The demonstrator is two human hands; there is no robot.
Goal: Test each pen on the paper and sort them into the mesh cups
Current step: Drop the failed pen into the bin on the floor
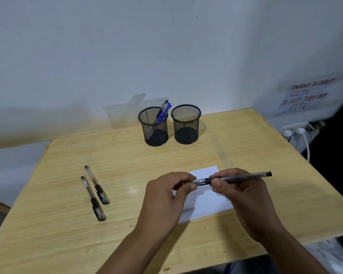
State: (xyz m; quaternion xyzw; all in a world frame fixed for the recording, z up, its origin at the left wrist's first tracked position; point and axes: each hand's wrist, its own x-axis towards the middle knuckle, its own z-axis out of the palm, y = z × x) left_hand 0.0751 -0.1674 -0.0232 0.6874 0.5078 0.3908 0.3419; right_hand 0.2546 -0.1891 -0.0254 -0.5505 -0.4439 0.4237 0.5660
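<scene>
My right hand [244, 192] grips a clear black-ended pen [240, 177] by its barrel, held level above the white paper [208, 200]. My left hand [170, 191] pinches the pen's cap end with thumb and fingers. Two more capped black pens [96, 184] [93, 198] lie side by side on the table to the left. At the back stand two black mesh cups: the left cup [154, 126] holds blue and black pens, the right cup [186, 124] looks empty.
The wooden table [67, 224] ends near my body and at the right. A white wall stands behind the cups. A paper sign [305, 95] and a power strip with plugs [299, 131] are at the far right.
</scene>
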